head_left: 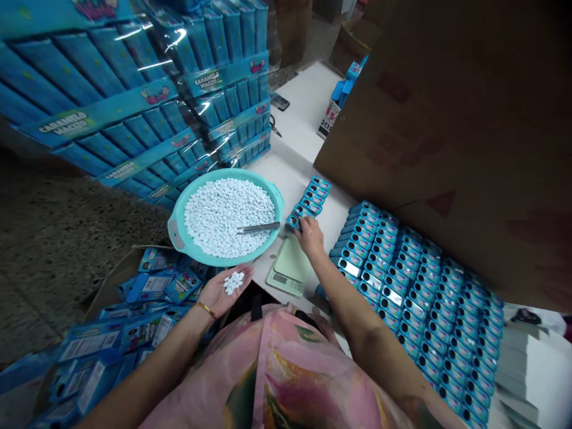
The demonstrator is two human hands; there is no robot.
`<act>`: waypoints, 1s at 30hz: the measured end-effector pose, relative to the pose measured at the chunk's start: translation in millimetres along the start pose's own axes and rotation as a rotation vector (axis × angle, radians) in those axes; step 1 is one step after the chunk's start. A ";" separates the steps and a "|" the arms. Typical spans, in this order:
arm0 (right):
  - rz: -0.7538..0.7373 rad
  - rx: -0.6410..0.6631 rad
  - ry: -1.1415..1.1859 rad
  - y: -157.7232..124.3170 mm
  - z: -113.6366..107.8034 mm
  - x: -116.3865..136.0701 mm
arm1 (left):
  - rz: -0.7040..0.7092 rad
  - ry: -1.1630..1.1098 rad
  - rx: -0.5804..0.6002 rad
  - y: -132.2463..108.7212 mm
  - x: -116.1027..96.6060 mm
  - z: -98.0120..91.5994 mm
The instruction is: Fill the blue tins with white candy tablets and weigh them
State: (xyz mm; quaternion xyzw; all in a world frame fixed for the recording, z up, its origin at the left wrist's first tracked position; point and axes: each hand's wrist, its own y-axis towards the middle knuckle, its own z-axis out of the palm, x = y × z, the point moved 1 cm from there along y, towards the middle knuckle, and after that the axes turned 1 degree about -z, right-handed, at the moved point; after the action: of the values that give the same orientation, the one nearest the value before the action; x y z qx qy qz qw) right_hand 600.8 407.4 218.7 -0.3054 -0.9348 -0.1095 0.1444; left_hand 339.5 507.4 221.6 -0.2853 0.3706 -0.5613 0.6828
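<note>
My left hand [226, 290] is turned palm up, cupping a small heap of white candies [233, 282]. Just beyond it stands a turquoise basin [174, 221] filled with the same candies, and a metal-handled utensil [259, 227] lies on them. My right hand [311, 238] reaches to the near end of a short row of small blue tins [315, 199]. Its fingers are closed on the nearest tin [294, 221]; the fingertips are partly hidden. Below that hand sits a pale green kitchen scale [289, 268] with a small display.
Many blue tins [393, 274] stand in rows to the right, beside a large cardboard box [447, 137]. Wrapped blue display packs [134, 119] are stacked at left. A carton of loose blue packs [147, 286] is below. Scissors [274, 125] and a phone [280, 102] lie farther back.
</note>
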 end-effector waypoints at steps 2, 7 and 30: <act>-0.010 0.018 -0.031 3.5 1.7 -4.0 | -0.017 0.005 0.002 -0.4 2.6 3.9; 0.015 -0.104 -0.045 -62.7 -44.5 -38.6 | -0.074 0.015 0.007 2.1 10.6 6.8; -0.113 0.205 -0.151 -180.2 -82.2 7.6 | -0.163 0.081 -0.025 7.4 26.2 3.9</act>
State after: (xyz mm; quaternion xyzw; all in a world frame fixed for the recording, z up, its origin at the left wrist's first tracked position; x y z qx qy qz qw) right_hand 503.0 245.1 277.0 -0.2432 -0.9651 0.0019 0.0974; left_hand 349.3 483.2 213.0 -0.3003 0.3805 -0.6213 0.6157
